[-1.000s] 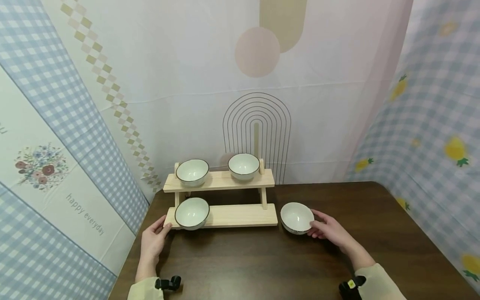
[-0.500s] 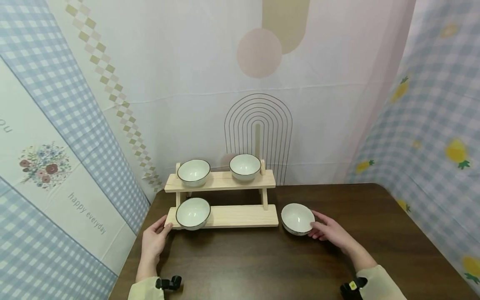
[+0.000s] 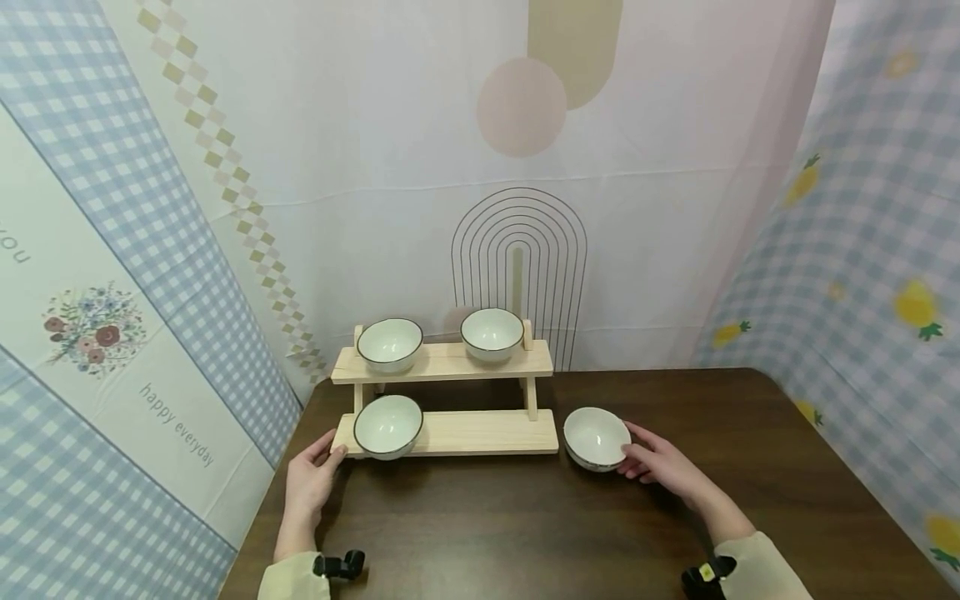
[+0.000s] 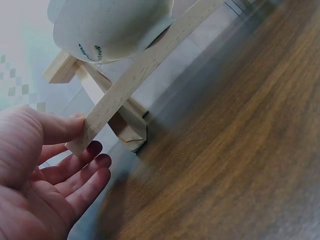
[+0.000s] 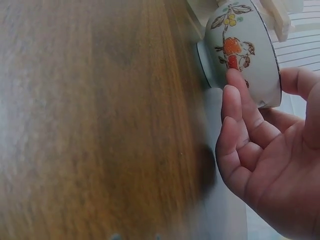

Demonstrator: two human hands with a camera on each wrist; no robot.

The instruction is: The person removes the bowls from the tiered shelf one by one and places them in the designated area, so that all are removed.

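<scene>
My left hand (image 3: 309, 481) pinches the left end of the lower board of a two-tier wooden shelf (image 3: 480, 432), thumb on top and fingers beneath. My right hand (image 3: 658, 460) holds a white bowl (image 3: 596, 435) by its right side, just right of the shelf. In the right wrist view, that bowl (image 5: 245, 50) shows a painted orange-and-brown pattern, with the thumb at its rim and fingers against its wall. A dark-rimmed bowl (image 3: 388, 427) stands on the lower board near my left hand. Two more bowls, one left (image 3: 390, 344) and one right (image 3: 492, 334), sit on the upper board.
The shelf stands on a dark brown wooden table (image 3: 480, 525) close to its back edge. Behind hangs a pale patterned cloth (image 3: 375, 208). Checked cloths hang along the left (image 3: 187, 292) and right sides. Black camera straps are on both wrists.
The head view has shifted slightly, moving the whole scene a little to the right. Both hands keep their grips on the shelf and the bowl.
</scene>
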